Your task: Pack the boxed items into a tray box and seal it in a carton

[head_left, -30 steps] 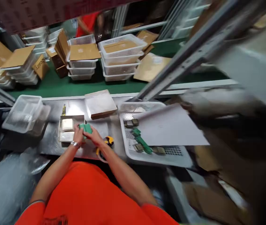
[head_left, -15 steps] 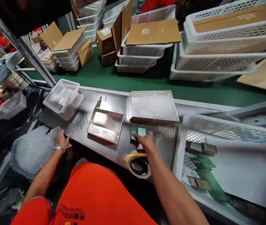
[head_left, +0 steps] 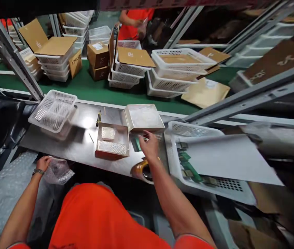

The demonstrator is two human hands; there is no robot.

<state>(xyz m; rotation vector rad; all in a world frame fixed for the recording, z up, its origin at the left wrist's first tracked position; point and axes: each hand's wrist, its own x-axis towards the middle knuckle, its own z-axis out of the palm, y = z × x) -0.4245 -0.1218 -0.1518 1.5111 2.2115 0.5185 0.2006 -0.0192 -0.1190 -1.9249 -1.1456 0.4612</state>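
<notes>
My left hand [head_left: 42, 163] is down at the near edge of the steel worktop [head_left: 66, 147], at about eight o'clock from the open brown box [head_left: 112, 141], its fingers closed on a small sheet of bubble wrap [head_left: 58, 171] that hangs just off the worktop's edge above a bigger heap of bubble wrap [head_left: 0, 197]. A watch [head_left: 38, 171] sits on that wrist. My right hand [head_left: 150, 145] is stretched out over the worktop with the fingers loosely spread and curled downward; it rests at the green card [head_left: 136, 143], which lies flat at three o'clock from the open brown box, and I cannot tell whether I have any real hold on it or am only touching it. Just beyond my fingers, at twelve o'clock, stands a shallow tray [head_left: 143, 117] lined with clear film. At six o'clock from my right hand, under the wrist, a roll of tape [head_left: 141, 170] sits at the worktop's near edge. At three o'clock is a white basket [head_left: 201, 186] holding more green cards [head_left: 189, 167] partly covered by a grey sheet [head_left: 227, 159]. An empty-looking white basket [head_left: 52, 110] stands at ten o'clock from the brown box, and a knife [head_left: 98, 118] with a yellow and black handle lies just behind the box. Beyond the worktop runs a green belt [head_left: 92, 91] carrying stacked baskets [head_left: 171, 74] and cardboard boxes [head_left: 97, 60], with another person in orange [head_left: 133, 20] at its far side.
</notes>
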